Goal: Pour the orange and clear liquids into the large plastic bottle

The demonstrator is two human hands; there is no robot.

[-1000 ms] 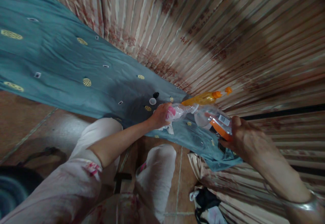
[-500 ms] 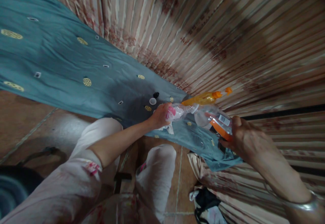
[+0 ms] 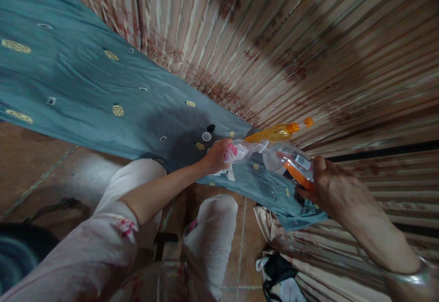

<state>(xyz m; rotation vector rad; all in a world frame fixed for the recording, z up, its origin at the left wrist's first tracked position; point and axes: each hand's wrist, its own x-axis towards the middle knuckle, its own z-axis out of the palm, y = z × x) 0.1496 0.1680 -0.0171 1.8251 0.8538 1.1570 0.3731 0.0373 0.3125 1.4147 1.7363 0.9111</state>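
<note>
My left hand (image 3: 216,156) is closed around a clear plastic bottle (image 3: 240,150) with a pink label. Closed on a larger clear plastic bottle (image 3: 274,156) with an orange label is my right hand (image 3: 322,185). The two bottles meet mouth to mouth, the larger one tilted down to the left; whether liquid passes between them I cannot make out. Just behind them is a yellow bottle (image 3: 274,133) with an orange top. A white round cap (image 3: 206,136) and a black cap (image 3: 211,128) lie on the teal cloth near my left hand. White tissue or cloth (image 3: 227,173) shows below that hand.
The teal patterned cloth (image 3: 85,78) covers a long narrow surface. Pleated curtains (image 3: 192,28) hang along its far side and to the right. Dark and light fabric (image 3: 279,270) lies low at right; a dark round object (image 3: 20,256) is at lower left.
</note>
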